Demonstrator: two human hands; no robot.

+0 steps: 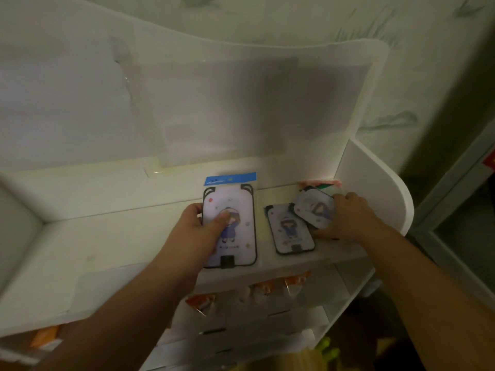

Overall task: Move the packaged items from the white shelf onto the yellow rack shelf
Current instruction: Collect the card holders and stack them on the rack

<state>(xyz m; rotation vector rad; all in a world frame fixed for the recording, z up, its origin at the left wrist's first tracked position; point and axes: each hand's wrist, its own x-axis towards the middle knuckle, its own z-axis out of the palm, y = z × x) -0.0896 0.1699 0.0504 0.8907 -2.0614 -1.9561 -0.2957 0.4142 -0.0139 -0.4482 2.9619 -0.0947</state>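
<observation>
On the white shelf [112, 236] lie packaged phone cases printed with a cartoon girl. My left hand [198, 228] grips the largest packaged case [235, 210], the one with a blue header card, thumb on its front, tilted up off the shelf. My right hand [348, 218] holds a second packaged case [314, 210] by its right edge, lifted and slanted over a third packaged case [290, 232] that lies flat on the shelf. A reddish packet [321, 183] peeks out behind them at the back. The yellow rack is out of view.
The shelf has a white back panel [241, 108] and a rounded right side wall [375, 188]. Lower shelves hold orange-and-white packets [267, 290]. Patterned wallpaper rises behind, and a grey frame [460, 188] stands at the right.
</observation>
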